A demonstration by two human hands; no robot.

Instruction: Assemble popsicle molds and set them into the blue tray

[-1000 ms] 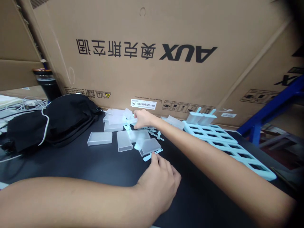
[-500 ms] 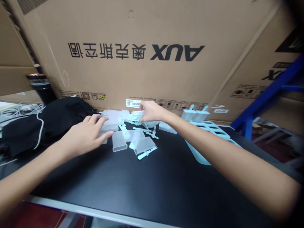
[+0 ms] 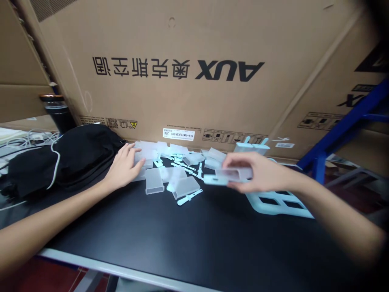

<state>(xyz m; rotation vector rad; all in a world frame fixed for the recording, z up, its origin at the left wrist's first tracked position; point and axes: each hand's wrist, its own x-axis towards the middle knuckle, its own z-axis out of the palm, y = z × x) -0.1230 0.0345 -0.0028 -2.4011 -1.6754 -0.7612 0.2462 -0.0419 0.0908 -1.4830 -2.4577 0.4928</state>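
Note:
My right hand [image 3: 252, 172] grips a translucent mold case [image 3: 229, 174] with a pale blue stick piece [image 3: 212, 179] at its left end. Fingers apart, my left hand [image 3: 124, 165] rests by the left edge of a pile of clear cases and holds nothing visible. Several empty-looking cases [image 3: 154, 181] and pale blue sticks [image 3: 190, 197] lie loose between the hands. Behind and below my right hand is a light blue rack [image 3: 267, 207], partly hidden by it. Two capped molds [image 3: 251, 147] stand at its back, handles up.
A large cardboard box [image 3: 182, 101] backs the black table [image 3: 170, 239]. At the left lie a black bag [image 3: 88, 152] and white cables [image 3: 33, 140], with a dark tumbler [image 3: 59, 113] behind. A blue metal frame [image 3: 319, 162] is on the right.
My right hand has come from the back of the pile toward the right front, now carrying a case with a blue piece. My left hand has shifted slightly back and left.

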